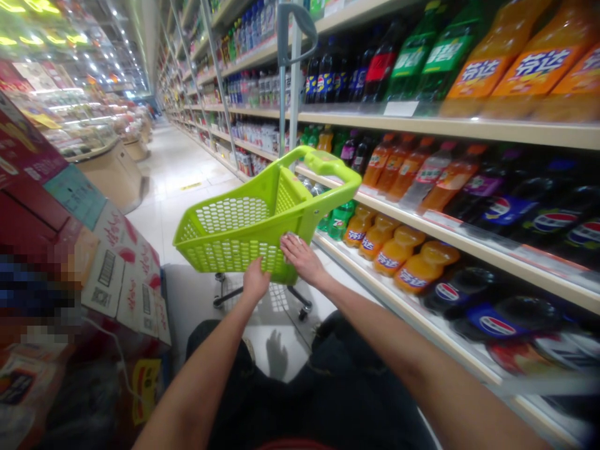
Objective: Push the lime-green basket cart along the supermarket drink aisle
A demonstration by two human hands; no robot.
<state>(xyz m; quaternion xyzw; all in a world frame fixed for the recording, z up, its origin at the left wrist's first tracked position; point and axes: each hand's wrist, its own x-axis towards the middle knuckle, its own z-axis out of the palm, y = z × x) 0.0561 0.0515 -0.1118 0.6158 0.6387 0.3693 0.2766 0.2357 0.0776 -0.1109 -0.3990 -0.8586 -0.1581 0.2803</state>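
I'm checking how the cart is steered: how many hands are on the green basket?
2. The left hand meets the near wall of the green basket low down, fingers hidden; the right hand lies flat on it alongside, nearer the shelves. No other hands show.

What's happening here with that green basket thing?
A person is in a supermarket aisle with both hands on a lime-green wheeled basket. The right hand lies flat against its near wall, and the left hand presses on the same wall lower down, its fingers hidden. The basket is tipped towards the drinks shelves on the right, full of orange soda bottles and cola. Cardboard boxes are stacked on the left.
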